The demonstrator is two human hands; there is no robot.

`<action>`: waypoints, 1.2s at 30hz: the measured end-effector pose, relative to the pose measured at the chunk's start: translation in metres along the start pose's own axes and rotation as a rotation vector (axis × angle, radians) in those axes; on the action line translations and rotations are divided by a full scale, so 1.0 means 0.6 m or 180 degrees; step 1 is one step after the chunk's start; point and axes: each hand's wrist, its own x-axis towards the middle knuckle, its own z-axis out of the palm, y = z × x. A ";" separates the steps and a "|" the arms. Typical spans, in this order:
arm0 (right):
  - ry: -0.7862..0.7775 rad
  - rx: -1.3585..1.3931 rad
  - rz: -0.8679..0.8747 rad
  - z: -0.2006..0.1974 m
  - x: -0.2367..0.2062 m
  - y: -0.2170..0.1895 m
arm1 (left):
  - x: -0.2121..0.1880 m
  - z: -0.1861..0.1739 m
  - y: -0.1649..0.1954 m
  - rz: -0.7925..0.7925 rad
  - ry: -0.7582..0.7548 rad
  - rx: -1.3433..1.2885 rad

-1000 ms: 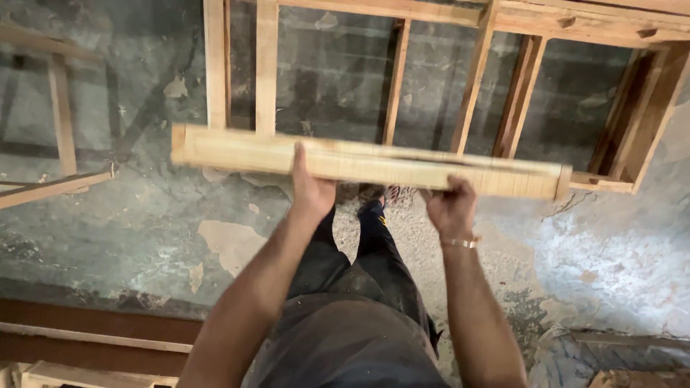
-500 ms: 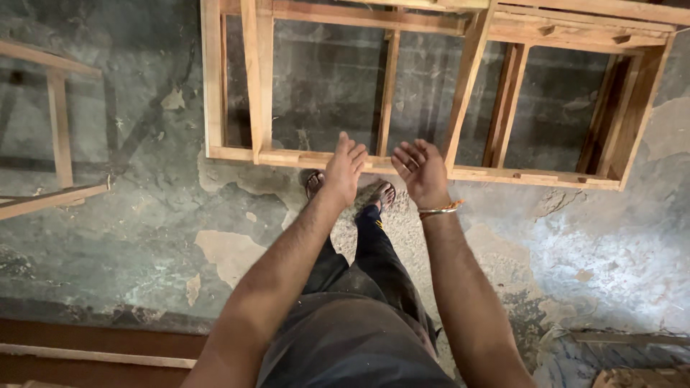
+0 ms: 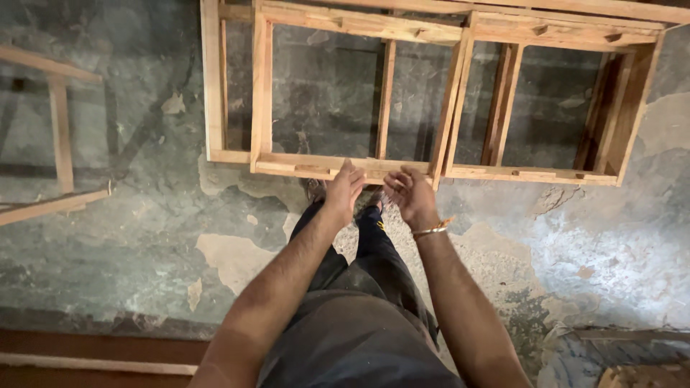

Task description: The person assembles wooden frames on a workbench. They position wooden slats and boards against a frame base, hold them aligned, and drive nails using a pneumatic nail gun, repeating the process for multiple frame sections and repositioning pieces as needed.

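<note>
Left hand [image 3: 345, 188]: open, fingers together and stretched forward, fingertips at the near bottom rail of the wooden frame [image 3: 323, 164]. Looks like light contact with the rail edge; no grasp visible. Cannot tell for sure whether it touches or hangs just above.

Right hand [image 3: 408, 195]: open, palm turned up and inward, fingers loosely curled, holding nothing. Sits just right of the left hand, small gap between them. Metal bangle [image 3: 433, 230] with an orange thread on the wrist behind it.

The frame lies flat on the floor directly ahead of both hands, extending away from them and out to both sides, further to the right. Pale raw timber, several upright bars splitting it into open bays; bare floor shows through the bays. Its near rail runs crosswise right at the fingertips.

Below the hands: the person's dark trousers [image 3: 359, 316] and shoes [image 3: 370, 201], toes just short of the near rail.

Floor [image 3: 144, 237]: worn grey-green concrete, patchy, paler spots where the surface has flaked.

Far left of the left hand, well apart: a second timber frame piece [image 3: 61, 136], only partly in view.
</note>
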 end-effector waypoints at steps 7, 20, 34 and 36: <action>-0.0018 -0.0024 -0.0016 -0.014 -0.029 0.084 | -0.007 -0.049 -0.022 -0.0374 -0.0302 0.0379; 0.0167 0.0329 -0.0786 0.007 -0.089 0.109 | 0.001 -0.027 0.064 -0.0628 -0.0926 0.0910; 0.0043 -0.0065 -0.0768 0.022 -0.075 0.160 | -0.034 -0.116 0.014 -0.0736 -0.0834 0.0830; -0.0094 -0.0138 -0.0810 0.027 -0.081 0.155 | -0.041 -0.117 0.015 -0.0616 -0.0818 0.0770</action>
